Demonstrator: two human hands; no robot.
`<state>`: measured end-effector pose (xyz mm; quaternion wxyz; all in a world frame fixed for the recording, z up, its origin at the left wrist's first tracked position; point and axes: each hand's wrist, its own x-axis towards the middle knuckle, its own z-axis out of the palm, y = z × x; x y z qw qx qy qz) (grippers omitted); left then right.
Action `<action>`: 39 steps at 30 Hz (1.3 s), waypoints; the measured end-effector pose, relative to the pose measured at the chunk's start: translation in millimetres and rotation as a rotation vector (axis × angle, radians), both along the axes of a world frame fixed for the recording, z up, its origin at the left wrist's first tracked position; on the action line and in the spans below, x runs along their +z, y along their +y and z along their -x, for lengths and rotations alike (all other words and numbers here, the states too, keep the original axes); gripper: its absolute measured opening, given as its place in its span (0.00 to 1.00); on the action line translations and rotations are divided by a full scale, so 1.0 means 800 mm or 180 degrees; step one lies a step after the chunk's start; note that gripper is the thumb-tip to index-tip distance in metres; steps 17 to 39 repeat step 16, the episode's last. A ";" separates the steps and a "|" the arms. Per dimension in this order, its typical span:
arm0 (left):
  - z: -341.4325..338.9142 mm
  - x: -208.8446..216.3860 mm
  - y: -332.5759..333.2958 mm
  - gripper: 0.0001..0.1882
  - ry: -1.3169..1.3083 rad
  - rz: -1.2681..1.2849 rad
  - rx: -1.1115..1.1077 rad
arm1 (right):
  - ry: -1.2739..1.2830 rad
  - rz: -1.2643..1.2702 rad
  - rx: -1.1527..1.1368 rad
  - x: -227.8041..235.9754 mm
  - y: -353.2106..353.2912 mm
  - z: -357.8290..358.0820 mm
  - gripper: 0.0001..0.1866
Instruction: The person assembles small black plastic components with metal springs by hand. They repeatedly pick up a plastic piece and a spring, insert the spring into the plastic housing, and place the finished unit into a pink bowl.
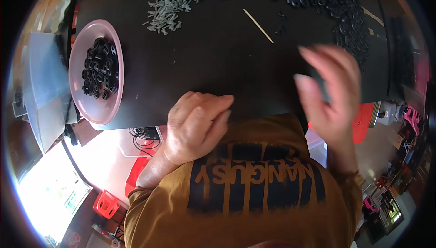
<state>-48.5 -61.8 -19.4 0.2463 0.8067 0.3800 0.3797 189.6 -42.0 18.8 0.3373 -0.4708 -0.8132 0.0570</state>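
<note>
Left hand [193, 127] curled loosely at the near edge of the black bench [218, 61], fingers bent together; can't tell if anything small sits under them. Right hand [329, 98] up off the bench, fingers spread and blurred, holding nothing visible.

Loose black plastic parts [331, 7] heaped at the far right, pale grey pins [170, 0] piled at the far middle, thin wooden stick [258, 25] lying between the two. Pink dish [93, 73] at the left edge, already carrying a cluster of finished-looking black pieces [100, 68].

Probably best to grab one black part and one pin at a time, work close over the bench edge, and keep the dish within easy reach of the left hand so nothing rolls off.
</note>
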 end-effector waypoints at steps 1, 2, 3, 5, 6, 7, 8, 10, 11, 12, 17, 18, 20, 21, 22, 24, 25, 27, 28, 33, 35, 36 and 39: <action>0.002 -0.005 0.002 0.18 -0.0022 -0.0086 -0.0147 | -0.0396 0.0345 0.0312 0.008 0.018 0.025 0.21; 0.003 -0.008 0.003 0.18 -0.0007 -0.0148 -0.0162 | -0.0524 0.0301 0.0476 0.004 0.032 0.051 0.23; 0.005 -0.007 0.005 0.19 -0.0076 -0.0061 -0.0204 | -0.0654 0.0269 0.0645 0.002 0.047 0.077 0.26; 0.009 -0.005 0.007 0.19 -0.0226 0.0100 -0.0245 | -0.0877 -0.0066 0.0854 -0.020 0.071 0.107 0.25; 0.010 -0.007 0.008 0.20 -0.0308 0.0117 -0.0266 | -0.0862 -0.0112 0.0936 -0.029 0.078 0.117 0.23; 0.011 -0.007 0.009 0.20 -0.0399 0.0159 -0.0328 | -0.0847 -0.0156 0.1014 -0.037 0.083 0.123 0.21; 0.012 -0.005 0.011 0.20 -0.0492 0.0201 -0.0396 | -0.0818 -0.0022 0.1026 -0.044 0.086 0.125 0.24; 0.017 -0.007 0.013 0.20 -0.0633 0.0301 -0.0490 | -0.0851 0.0103 0.1030 -0.046 0.089 0.127 0.24; 0.018 -0.009 0.015 0.20 -0.0677 0.0327 -0.0502 | -0.0869 0.0168 0.1025 -0.044 0.091 0.125 0.24; 0.020 -0.010 0.015 0.20 -0.0706 0.0364 -0.0526 | -0.1187 0.0556 0.1093 -0.032 0.090 0.121 0.29; 0.022 -0.014 0.017 0.19 -0.0853 0.0426 -0.0625 | -0.1185 0.0806 0.0956 -0.034 0.083 0.107 0.31; 0.022 -0.014 0.017 0.19 -0.0853 0.0426 -0.0625 | -0.1185 0.0806 0.0956 -0.034 0.083 0.107 0.31; 0.022 -0.014 0.017 0.19 -0.0853 0.0426 -0.0625 | -0.1185 0.0806 0.0956 -0.034 0.083 0.107 0.31; 0.022 -0.014 0.017 0.19 -0.0853 0.0426 -0.0625 | -0.1185 0.0806 0.0956 -0.034 0.083 0.107 0.31; 0.022 -0.014 0.017 0.19 -0.0853 0.0426 -0.0625 | -0.1185 0.0806 0.0956 -0.034 0.083 0.107 0.31; 0.022 -0.014 0.017 0.19 -0.0853 0.0426 -0.0625 | -0.1185 0.0806 0.0956 -0.034 0.083 0.107 0.31; 0.022 -0.014 0.017 0.19 -0.0853 0.0426 -0.0625 | -0.1185 0.0806 0.0956 -0.034 0.083 0.107 0.31; 0.022 -0.014 0.017 0.19 -0.0853 0.0426 -0.0625 | -0.1185 0.0806 0.0956 -0.034 0.083 0.107 0.31; 0.022 -0.014 0.017 0.19 -0.0853 0.0426 -0.0625 | -0.1185 0.0806 0.0956 -0.034 0.083 0.107 0.31; 0.022 -0.014 0.017 0.19 -0.0853 0.0426 -0.0625 | -0.1185 0.0806 0.0956 -0.034 0.083 0.107 0.31; 0.022 -0.014 0.017 0.19 -0.0853 0.0426 -0.0625 | -0.1185 0.0806 0.0956 -0.034 0.083 0.107 0.31; 0.022 -0.014 0.017 0.19 -0.0853 0.0426 -0.0625 | -0.1185 0.0806 0.0956 -0.034 0.083 0.107 0.31; 0.022 -0.014 0.017 0.19 -0.0853 0.0426 -0.0625 | -0.1185 0.0806 0.0956 -0.034 0.083 0.107 0.31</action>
